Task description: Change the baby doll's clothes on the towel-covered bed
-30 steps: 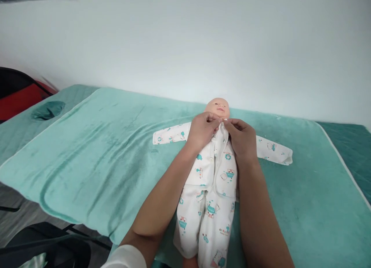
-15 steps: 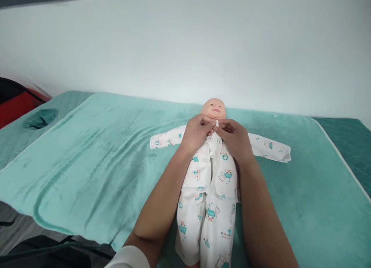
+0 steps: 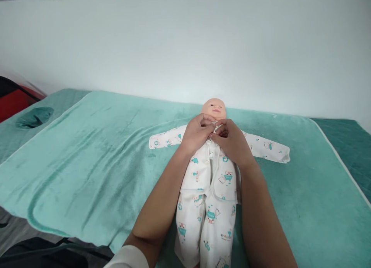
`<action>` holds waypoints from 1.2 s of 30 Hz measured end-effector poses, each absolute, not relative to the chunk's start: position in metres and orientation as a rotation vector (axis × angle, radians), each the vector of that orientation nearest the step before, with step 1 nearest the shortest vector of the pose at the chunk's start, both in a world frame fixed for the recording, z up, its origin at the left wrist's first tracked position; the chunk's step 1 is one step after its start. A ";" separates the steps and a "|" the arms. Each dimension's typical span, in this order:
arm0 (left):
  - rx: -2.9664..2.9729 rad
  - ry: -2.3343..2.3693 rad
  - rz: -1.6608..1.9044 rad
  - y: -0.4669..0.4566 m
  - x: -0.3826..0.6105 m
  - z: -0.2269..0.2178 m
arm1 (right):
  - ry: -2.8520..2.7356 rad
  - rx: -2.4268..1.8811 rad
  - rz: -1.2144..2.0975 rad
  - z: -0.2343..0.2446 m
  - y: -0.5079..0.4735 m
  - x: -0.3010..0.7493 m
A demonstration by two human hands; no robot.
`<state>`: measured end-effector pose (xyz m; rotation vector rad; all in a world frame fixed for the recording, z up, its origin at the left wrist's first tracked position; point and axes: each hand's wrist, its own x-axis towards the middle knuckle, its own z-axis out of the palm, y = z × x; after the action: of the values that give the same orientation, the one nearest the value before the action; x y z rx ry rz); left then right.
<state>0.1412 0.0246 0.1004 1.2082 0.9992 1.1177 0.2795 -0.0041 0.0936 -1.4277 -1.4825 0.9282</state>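
Note:
A baby doll (image 3: 213,107) lies on its back, head toward the wall. It wears a white printed jacket (image 3: 225,179) with long sleeves spread to both sides, and matching trousers (image 3: 189,225). At the collar, my left hand (image 3: 199,132) pinches one front edge of the jacket. Close beside it, my right hand (image 3: 230,140) has its thumb and fingers closed on the other front edge. Both hands nearly touch and hide most of the neckline. Below them the jacket front hangs parted, with small fasteners along its edge.
A turquoise blanket (image 3: 95,144) covers the padded bed, with creases on the left. The bed has a face hole (image 3: 34,117) at its left end. A white wall (image 3: 185,44) rises behind, and a red and black object (image 3: 14,102) sits at the far left.
My right fingers have shifted slightly down and curled at the collar. The raised white collar edge between the hands now lies lower. My left hand stays nearly in place.

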 end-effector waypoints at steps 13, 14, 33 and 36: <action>1.296 1.006 1.074 0.024 0.134 0.101 | -1.493 -1.388 1.012 0.097 -0.010 0.285; 1.352 1.054 1.070 0.024 0.134 0.101 | -1.493 -1.390 1.017 0.098 -0.011 0.286; 2.038 1.251 1.065 0.019 0.129 0.095 | -1.559 -1.521 0.656 0.102 -0.012 0.292; 2.049 1.288 1.074 0.018 0.129 0.092 | -1.587 -1.519 0.602 0.101 -0.012 0.291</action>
<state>0.1291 0.0177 0.0920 2.0492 1.2883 1.0739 0.2906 -0.0117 0.1010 -1.5187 -1.5867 0.6017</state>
